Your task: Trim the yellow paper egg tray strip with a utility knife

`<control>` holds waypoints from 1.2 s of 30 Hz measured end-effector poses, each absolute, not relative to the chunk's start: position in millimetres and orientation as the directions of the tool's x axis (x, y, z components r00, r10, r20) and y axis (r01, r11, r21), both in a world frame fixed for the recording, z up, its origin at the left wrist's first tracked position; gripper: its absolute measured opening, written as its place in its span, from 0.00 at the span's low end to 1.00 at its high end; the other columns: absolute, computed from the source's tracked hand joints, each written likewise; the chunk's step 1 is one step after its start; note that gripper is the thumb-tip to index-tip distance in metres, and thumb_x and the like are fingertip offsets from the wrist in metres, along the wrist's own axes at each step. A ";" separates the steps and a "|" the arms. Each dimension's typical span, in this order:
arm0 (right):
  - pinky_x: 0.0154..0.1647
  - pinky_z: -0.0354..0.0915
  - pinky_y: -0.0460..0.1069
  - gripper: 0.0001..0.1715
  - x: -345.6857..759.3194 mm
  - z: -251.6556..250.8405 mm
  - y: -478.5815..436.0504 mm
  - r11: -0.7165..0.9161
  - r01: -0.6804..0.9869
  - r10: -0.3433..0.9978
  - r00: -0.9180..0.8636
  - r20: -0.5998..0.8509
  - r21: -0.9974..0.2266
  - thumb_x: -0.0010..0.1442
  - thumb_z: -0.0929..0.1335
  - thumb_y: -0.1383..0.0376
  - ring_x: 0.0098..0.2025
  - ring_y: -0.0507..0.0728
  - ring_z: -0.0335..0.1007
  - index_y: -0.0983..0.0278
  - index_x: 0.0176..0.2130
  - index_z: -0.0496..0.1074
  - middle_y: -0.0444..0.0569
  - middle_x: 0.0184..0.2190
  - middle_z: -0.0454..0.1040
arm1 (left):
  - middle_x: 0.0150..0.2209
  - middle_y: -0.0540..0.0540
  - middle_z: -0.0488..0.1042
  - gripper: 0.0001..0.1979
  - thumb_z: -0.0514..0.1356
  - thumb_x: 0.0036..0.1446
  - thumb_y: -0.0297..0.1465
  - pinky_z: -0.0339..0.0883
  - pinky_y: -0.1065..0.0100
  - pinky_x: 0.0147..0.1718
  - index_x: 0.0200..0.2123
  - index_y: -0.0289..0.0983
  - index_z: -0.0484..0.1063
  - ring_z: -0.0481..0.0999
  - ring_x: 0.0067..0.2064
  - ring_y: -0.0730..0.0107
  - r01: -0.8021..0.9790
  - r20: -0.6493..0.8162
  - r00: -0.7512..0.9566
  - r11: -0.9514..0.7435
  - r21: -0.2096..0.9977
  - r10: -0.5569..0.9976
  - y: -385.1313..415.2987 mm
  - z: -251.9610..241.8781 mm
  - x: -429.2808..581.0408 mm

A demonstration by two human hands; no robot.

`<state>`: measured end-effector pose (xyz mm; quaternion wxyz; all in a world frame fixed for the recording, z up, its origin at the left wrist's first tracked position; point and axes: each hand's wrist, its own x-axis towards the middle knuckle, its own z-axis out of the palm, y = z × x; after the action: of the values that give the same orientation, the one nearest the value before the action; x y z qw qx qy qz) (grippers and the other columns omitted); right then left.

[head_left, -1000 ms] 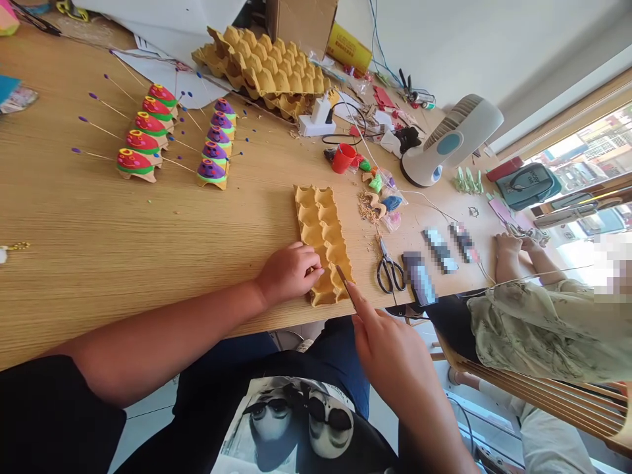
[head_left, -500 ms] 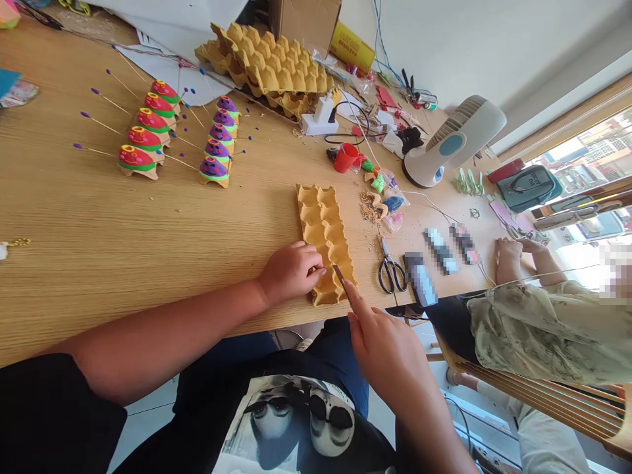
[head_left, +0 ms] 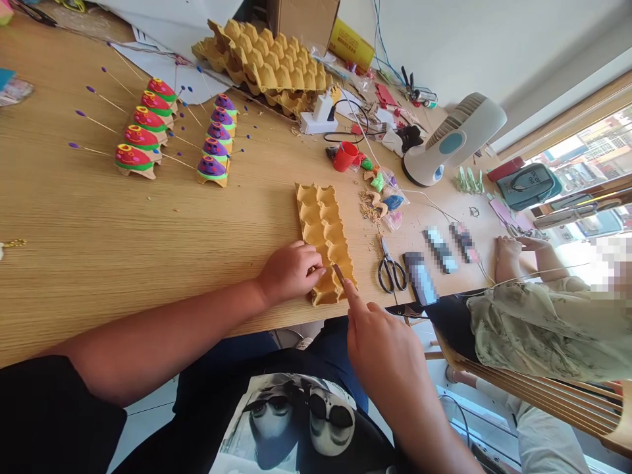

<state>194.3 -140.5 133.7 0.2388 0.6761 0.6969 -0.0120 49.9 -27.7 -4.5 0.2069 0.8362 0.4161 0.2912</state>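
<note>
A yellow egg-carton strip with two rows of cups lies on the wooden table near its front edge. My left hand is closed at the strip's left side, its fingers curled over the edge and gripping it. In my right hand is a thin knife, the forefinger stretched along it. The blade touches the strip between cups, just right of my left fingertips. My palm hides the knife's handle.
Black-handled scissors and a phone lie right of the strip. Painted carton caterpillars stand at the back left, stacked egg trays behind. A red cup and a fan stand further back. Another person's hands rest at right.
My right hand has shifted very slightly toward the strip with the knife. My left hand and the strip have hardly moved.
</note>
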 end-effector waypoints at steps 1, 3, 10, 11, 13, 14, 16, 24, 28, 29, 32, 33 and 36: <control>0.26 0.62 0.46 0.37 192.8 132.8 -140.8 0.089 0.942 0.933 0.035 -0.357 0.325 0.69 0.62 0.69 0.32 0.54 0.79 0.58 0.73 0.52 0.48 0.34 0.79 | 0.30 0.47 0.75 0.10 0.60 0.61 0.32 0.62 0.64 0.34 0.27 0.39 0.73 0.70 0.37 0.64 0.576 0.317 0.483 -0.569 0.587 0.816 -27.6 -4.9 50.0; 0.25 0.62 0.45 0.37 190.5 129.9 -142.0 0.098 0.930 0.928 0.042 -0.370 0.354 0.68 0.61 0.70 0.30 0.53 0.78 0.60 0.73 0.52 0.49 0.34 0.79 | 0.30 0.47 0.75 0.10 0.61 0.61 0.32 0.62 0.64 0.34 0.27 0.39 0.73 0.70 0.37 0.64 0.578 0.320 0.479 -0.568 0.586 0.817 -27.6 -5.3 50.2; 0.28 0.67 0.46 0.40 186.9 115.4 -147.3 0.093 0.932 0.922 0.052 -0.384 0.349 0.68 0.60 0.73 0.32 0.54 0.78 0.63 0.74 0.46 0.50 0.35 0.78 | 0.29 0.47 0.74 0.09 0.61 0.61 0.31 0.62 0.63 0.34 0.27 0.38 0.74 0.70 0.36 0.64 0.586 0.321 0.472 -0.565 0.582 0.821 -28.0 -3.1 50.4; 0.29 0.67 0.46 0.41 186.7 114.2 -147.7 0.091 0.934 0.918 0.055 -0.392 0.345 0.67 0.61 0.73 0.32 0.54 0.78 0.63 0.74 0.46 0.50 0.36 0.78 | 0.29 0.48 0.74 0.08 0.61 0.60 0.31 0.62 0.63 0.34 0.28 0.38 0.74 0.70 0.36 0.64 0.588 0.321 0.469 -0.562 0.582 0.823 -28.1 -2.7 50.4; 0.30 0.68 0.46 0.41 186.8 112.5 -148.5 0.089 0.938 0.915 0.056 -0.399 0.334 0.68 0.61 0.72 0.33 0.54 0.79 0.63 0.74 0.45 0.51 0.37 0.78 | 0.30 0.48 0.75 0.08 0.62 0.60 0.31 0.62 0.63 0.35 0.28 0.38 0.74 0.70 0.36 0.64 0.587 0.317 0.467 -0.558 0.587 0.825 -28.2 -2.0 50.4; 0.31 0.69 0.46 0.41 187.0 111.7 -148.9 0.088 0.940 0.915 0.055 -0.399 0.330 0.68 0.61 0.72 0.34 0.54 0.79 0.63 0.74 0.45 0.52 0.38 0.78 | 0.30 0.47 0.75 0.08 0.62 0.60 0.31 0.62 0.63 0.35 0.28 0.38 0.74 0.70 0.36 0.64 0.587 0.315 0.468 -0.557 0.588 0.826 -28.2 -1.8 50.3; 0.32 0.69 0.46 0.40 187.2 109.6 -149.9 0.084 0.943 0.920 0.051 -0.389 0.323 0.69 0.61 0.72 0.35 0.54 0.79 0.64 0.74 0.44 0.53 0.40 0.79 | 0.30 0.47 0.75 0.08 0.62 0.60 0.31 0.62 0.63 0.35 0.27 0.38 0.74 0.71 0.37 0.63 0.587 0.311 0.471 -0.557 0.588 0.825 -28.1 -1.3 50.3; 0.33 0.68 0.45 0.41 191.8 96.0 -153.8 0.051 0.953 0.943 0.052 -0.328 0.300 0.68 0.61 0.71 0.36 0.54 0.79 0.61 0.74 0.44 0.51 0.41 0.78 | 0.30 0.47 0.75 0.07 0.62 0.60 0.30 0.63 0.63 0.36 0.28 0.38 0.74 0.71 0.37 0.63 0.586 0.304 0.463 -0.544 0.600 0.833 -26.7 -1.0 49.7; 0.32 0.68 0.46 0.41 190.8 88.1 -151.6 0.047 0.953 0.944 0.056 -0.326 0.300 0.69 0.60 0.71 0.35 0.54 0.78 0.60 0.74 0.44 0.52 0.41 0.77 | 0.30 0.47 0.75 0.09 0.62 0.61 0.31 0.62 0.63 0.35 0.27 0.38 0.74 0.71 0.36 0.63 0.589 0.309 0.464 -0.549 0.593 0.830 -26.2 -1.5 50.0; 0.32 0.68 0.46 0.40 189.9 86.4 -150.3 0.046 0.953 0.945 0.055 -0.323 0.298 0.69 0.60 0.71 0.35 0.54 0.78 0.60 0.74 0.44 0.53 0.41 0.77 | 0.30 0.47 0.75 0.09 0.62 0.61 0.31 0.62 0.63 0.35 0.27 0.38 0.74 0.71 0.36 0.63 0.592 0.311 0.464 -0.551 0.588 0.830 -26.0 -1.6 50.0; 0.30 0.66 0.46 0.39 188.3 85.4 -147.3 0.039 0.955 0.951 0.055 -0.303 0.294 0.69 0.60 0.71 0.34 0.54 0.78 0.62 0.74 0.45 0.53 0.41 0.78 | 0.29 0.47 0.74 0.09 0.62 0.60 0.31 0.62 0.63 0.35 0.27 0.38 0.73 0.71 0.36 0.63 0.604 0.312 0.467 -0.556 0.571 0.827 -25.6 -1.7 49.8; 0.29 0.66 0.46 0.39 188.6 86.7 -146.9 0.039 0.955 0.954 0.052 -0.295 0.293 0.69 0.60 0.70 0.33 0.54 0.78 0.63 0.74 0.45 0.52 0.40 0.78 | 0.29 0.47 0.74 0.09 0.62 0.60 0.31 0.62 0.63 0.35 0.27 0.38 0.73 0.71 0.36 0.63 0.607 0.312 0.469 -0.558 0.566 0.826 -25.5 -1.7 49.7; 0.27 0.64 0.46 0.36 191.2 93.5 -146.6 0.045 0.956 0.959 0.040 -0.281 0.290 0.71 0.60 0.68 0.32 0.54 0.78 0.60 0.74 0.49 0.49 0.36 0.78 | 0.29 0.47 0.74 0.09 0.62 0.60 0.31 0.61 0.63 0.34 0.27 0.38 0.73 0.70 0.36 0.64 0.602 0.314 0.474 -0.562 0.567 0.823 -25.5 -2.0 49.2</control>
<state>191.2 -146.6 93.5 0.2063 0.6911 0.6927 0.0034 49.2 -25.5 -2.0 0.1933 0.8363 0.4259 0.2861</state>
